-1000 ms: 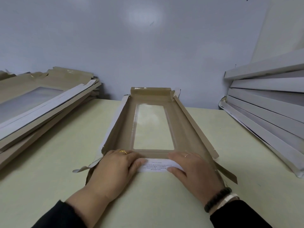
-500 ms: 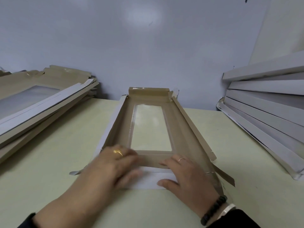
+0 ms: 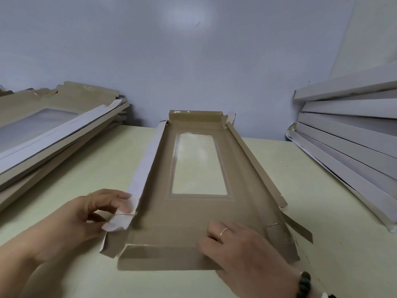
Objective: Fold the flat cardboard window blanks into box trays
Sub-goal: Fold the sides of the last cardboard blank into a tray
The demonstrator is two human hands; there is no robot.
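A long brown cardboard window blank (image 3: 193,220) lies lengthwise on the pale table, its clear window (image 3: 198,166) in the middle. Its far end flap stands up; both long side walls are partly raised. The near end flap (image 3: 163,258) lies flat toward me. My left hand (image 3: 86,216) pinches the white corner tab at the near left end of the left wall. My right hand (image 3: 242,250) presses down on the near right part of the blank, fingers bent over the fold line.
A stack of flat window blanks (image 3: 49,136) lies at the left. A leaning pile of white folded trays (image 3: 348,143) fills the right side. A grey wall stands behind the table (image 3: 90,168). A dark bead bracelet (image 3: 304,284) is on my right wrist.
The near end flap, folded up under both hands before, now lies flat and open. My left hand has moved left to the corner tab; my right hand stays on the near right.
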